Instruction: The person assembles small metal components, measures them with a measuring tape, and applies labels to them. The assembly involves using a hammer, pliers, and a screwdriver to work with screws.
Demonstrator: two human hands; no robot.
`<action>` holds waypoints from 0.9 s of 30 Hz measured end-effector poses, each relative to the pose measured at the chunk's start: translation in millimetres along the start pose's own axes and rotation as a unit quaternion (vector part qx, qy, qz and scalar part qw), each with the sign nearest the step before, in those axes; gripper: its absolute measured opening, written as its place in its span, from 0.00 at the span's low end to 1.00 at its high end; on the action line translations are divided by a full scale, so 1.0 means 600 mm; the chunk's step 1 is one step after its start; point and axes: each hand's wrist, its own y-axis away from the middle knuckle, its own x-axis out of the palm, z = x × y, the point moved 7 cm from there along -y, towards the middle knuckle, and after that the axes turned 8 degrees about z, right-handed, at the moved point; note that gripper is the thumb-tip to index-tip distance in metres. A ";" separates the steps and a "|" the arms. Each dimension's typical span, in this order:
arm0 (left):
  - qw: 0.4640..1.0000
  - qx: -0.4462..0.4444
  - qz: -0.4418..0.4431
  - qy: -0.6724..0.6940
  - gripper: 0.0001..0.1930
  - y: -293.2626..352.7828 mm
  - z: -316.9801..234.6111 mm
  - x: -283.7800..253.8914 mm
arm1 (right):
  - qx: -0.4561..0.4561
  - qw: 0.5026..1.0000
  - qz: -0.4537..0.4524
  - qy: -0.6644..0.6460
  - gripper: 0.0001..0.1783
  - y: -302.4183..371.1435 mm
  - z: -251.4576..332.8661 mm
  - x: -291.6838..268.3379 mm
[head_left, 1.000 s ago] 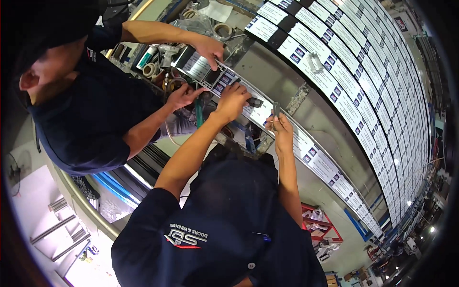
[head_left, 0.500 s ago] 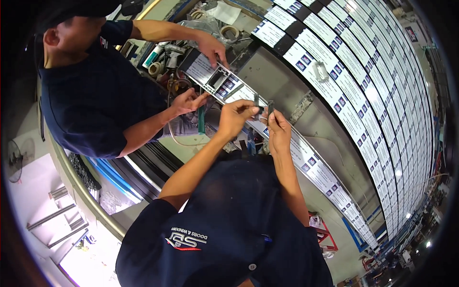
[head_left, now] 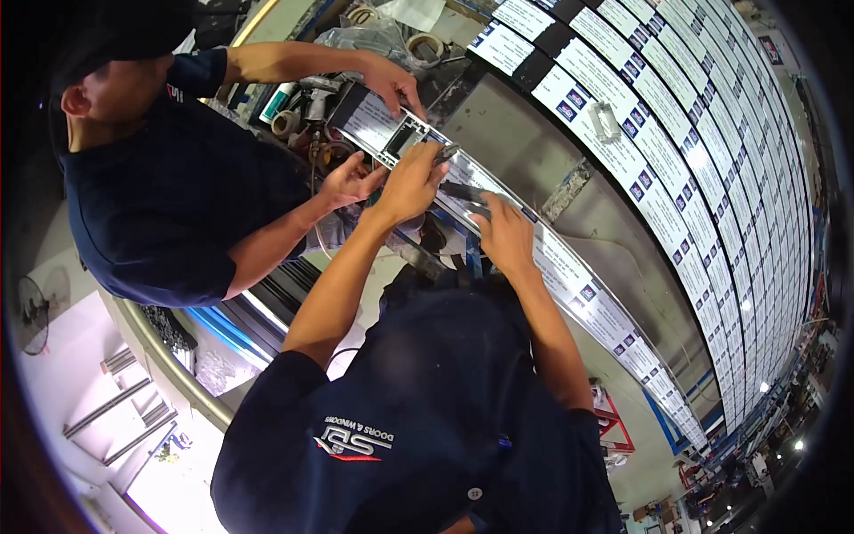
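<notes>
A long metal profile covered in printed white film runs diagonally in front of me, its open hollow end toward a co-worker. My left hand is over the profile near that end, fingers closed on a small dark grey metal piece that sticks out past the fingertips. To its right, my right hand is above the profile, its fingertips at one end of a flat dark strip. The strip is slightly blurred, and my fingers partly hide the grip. Both of the co-worker's hands steady the profile's end.
On the right spreads a broad stack of film-covered profiles, with a small clear object on top. Tape rolls, plastic and bottles clutter the bench at the back. A co-worker stands at left. A red rack stands low at right.
My hands were close together, each pinching a small dark piece. Now the left has moved left and up toward the profile's hollow end, and the right has come lower over the profile.
</notes>
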 end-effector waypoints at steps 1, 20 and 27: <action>1.000 0.002 0.003 -0.002 0.14 -0.005 -0.006 -0.005 | 0.002 1.000 -0.003 -0.001 0.23 -0.013 -0.005 0.003; 0.816 -0.131 -0.076 0.558 0.14 0.066 -0.030 0.116 | 0.151 0.914 -0.136 -0.351 0.12 0.012 0.022 -0.009; 0.801 -0.108 -0.130 0.574 0.18 0.061 -0.068 0.091 | 0.026 0.958 -0.199 -0.206 0.06 -0.003 0.085 -0.040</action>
